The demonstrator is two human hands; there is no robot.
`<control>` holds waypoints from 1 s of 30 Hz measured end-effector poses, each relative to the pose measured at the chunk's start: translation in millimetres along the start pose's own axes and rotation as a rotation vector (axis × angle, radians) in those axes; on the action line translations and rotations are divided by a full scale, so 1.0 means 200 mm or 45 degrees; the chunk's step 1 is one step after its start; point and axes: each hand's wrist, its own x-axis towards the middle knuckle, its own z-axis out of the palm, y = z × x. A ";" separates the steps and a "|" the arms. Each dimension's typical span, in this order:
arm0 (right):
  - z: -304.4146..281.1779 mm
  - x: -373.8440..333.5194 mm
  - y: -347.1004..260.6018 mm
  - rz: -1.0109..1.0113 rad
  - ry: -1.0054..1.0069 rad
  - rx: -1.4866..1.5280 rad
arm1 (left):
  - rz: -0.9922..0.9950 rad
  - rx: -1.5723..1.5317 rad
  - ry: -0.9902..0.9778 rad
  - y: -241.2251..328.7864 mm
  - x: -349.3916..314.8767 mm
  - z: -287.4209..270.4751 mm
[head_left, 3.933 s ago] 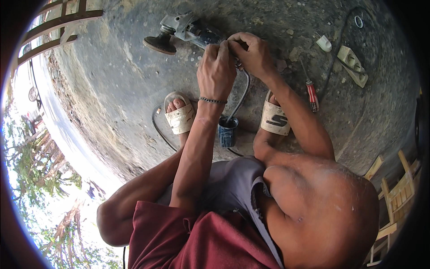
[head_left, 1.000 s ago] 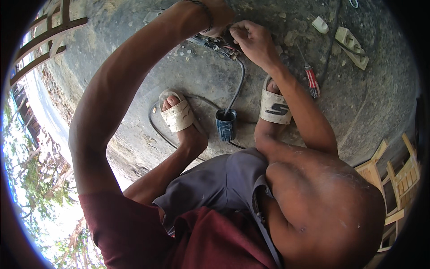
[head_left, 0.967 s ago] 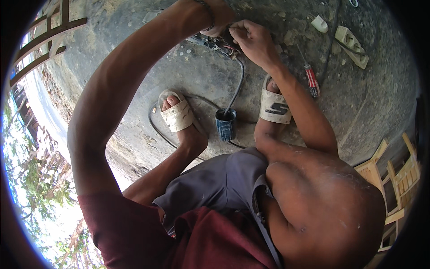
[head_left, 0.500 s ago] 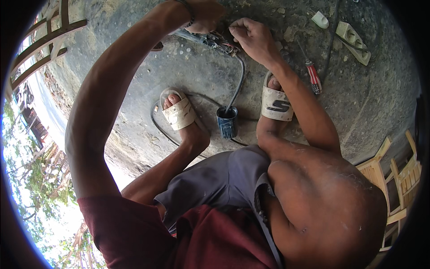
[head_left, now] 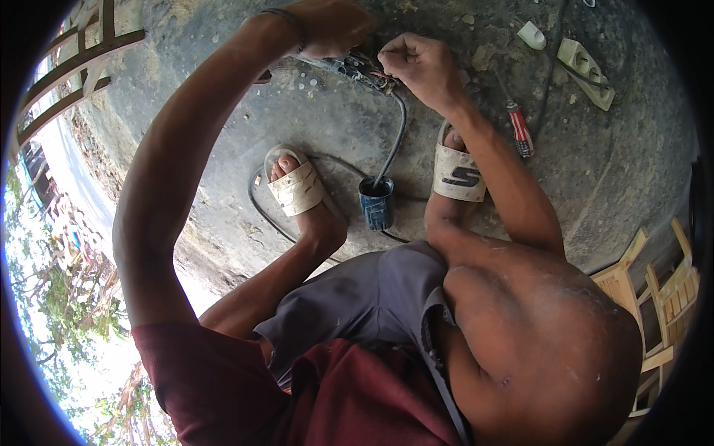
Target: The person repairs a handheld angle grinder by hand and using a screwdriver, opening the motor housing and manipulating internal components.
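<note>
An opened power tool (head_left: pixel 349 68) with bare wires and inner parts showing lies on the concrete floor. My left hand (head_left: pixel 335 28), with a dark bracelet at its wrist, is over the tool's far side. Its fingers are smeared by motion and partly hidden. Just right of the wires, my right hand (head_left: pixel 425 70) has thumb and fingertips pinched together; whatever they hold is too small to make out. A grey cable (head_left: pixel 401 130) runs from the tool down through a dark blue cup-shaped cover (head_left: pixel 377 204) between my feet.
A screwdriver (head_left: pixel 519 128) with a red, white and blue handle lies right of my right foot. Beyond it are a white plug (head_left: pixel 532 35) and a white socket strip (head_left: pixel 587 73). Wooden chairs (head_left: pixel 662 297) stand at right, a wooden frame (head_left: pixel 82 67) at upper left.
My left wrist has shifted slightly left and nearer. The pinched fingers of my right hand have moved a little. The tool and cable look unmoved.
</note>
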 end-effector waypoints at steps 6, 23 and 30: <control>0.01 0.04 -0.02 -0.043 -0.009 -0.001 | -0.140 -0.112 0.075 -0.12 -0.03 -0.13; 0.01 0.16 -0.08 -0.398 -0.136 -0.466 | -0.272 -0.805 0.314 0.45 -0.41 0.30; 0.00 0.19 -0.12 -0.357 -0.269 -0.482 | -0.296 -0.995 0.377 0.55 -0.35 0.43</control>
